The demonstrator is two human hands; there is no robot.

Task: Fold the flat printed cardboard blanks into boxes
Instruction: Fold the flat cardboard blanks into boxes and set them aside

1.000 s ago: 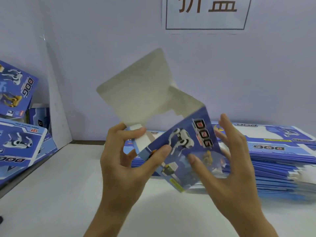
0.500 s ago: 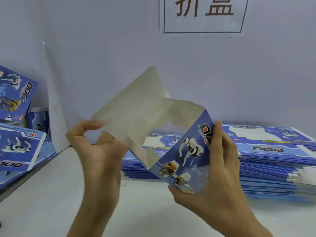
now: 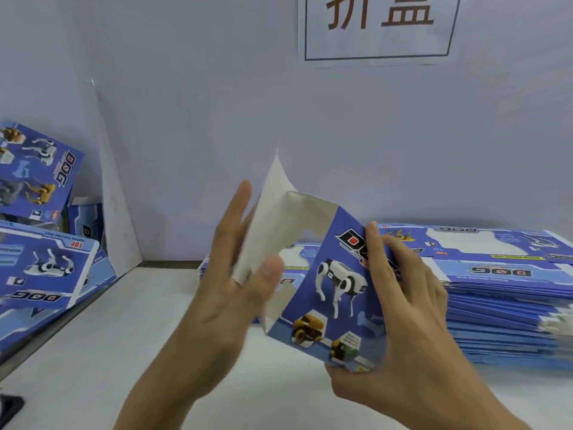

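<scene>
A half-formed blue box [image 3: 335,290] printed with a robot dog and "DOG" hangs in the air above the white table [image 3: 93,352]. My right hand [image 3: 403,321] grips its printed panel, fingers over the top corner and thumb under the bottom edge. My left hand [image 3: 229,290] pinches the box's plain grey flap [image 3: 279,218] between thumb and straight fingers; the flap stands nearly upright, bent inward. Behind lies the pile of flat printed blanks [image 3: 496,290].
Several folded blue boxes [image 3: 40,243] are heaped at the left against a leaning white board [image 3: 117,197]. A paper sign [image 3: 378,29] hangs on the back wall. A dark object [image 3: 9,408] sits at the table's lower left corner.
The grey flap has swung from spread wide on the left to nearly upright. My left hand moved right and took hold of it. My right hand keeps its hold on the printed panel.
</scene>
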